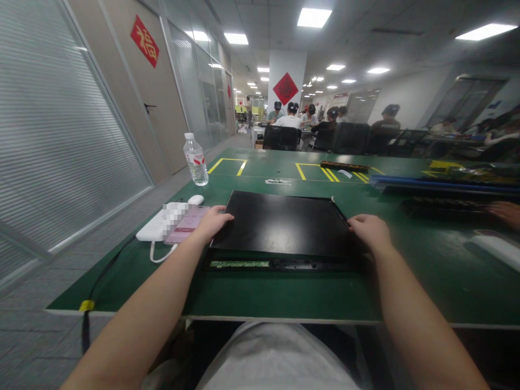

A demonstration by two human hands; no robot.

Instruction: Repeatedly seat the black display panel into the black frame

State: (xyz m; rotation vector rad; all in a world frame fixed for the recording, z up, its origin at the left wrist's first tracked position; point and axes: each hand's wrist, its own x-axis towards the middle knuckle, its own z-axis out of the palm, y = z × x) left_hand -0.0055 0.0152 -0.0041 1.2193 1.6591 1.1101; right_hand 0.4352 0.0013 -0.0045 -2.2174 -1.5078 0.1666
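A black flat display panel (pixel 282 225) lies in front of me over the green table. Its left edge is gripped by my left hand (pixel 213 221), thumb on top and fingers at the side. At the opposite edge my right hand (pixel 369 230) pinches the panel, fingers closed. Below the panel's near edge shows a dark frame with a green circuit strip (pixel 239 264). Whether the panel rests on that frame or is slightly raised I cannot tell. My fingers' undersides are hidden.
Left of the panel lie a phone (pixel 187 225), a white power bank (pixel 156 230) with a cable, and a white mouse-shaped case (pixel 195 200). A water bottle (pixel 195 160) stands behind them. Blue strips (pixel 439 184) and another person's hand (pixel 506 212) are at right.
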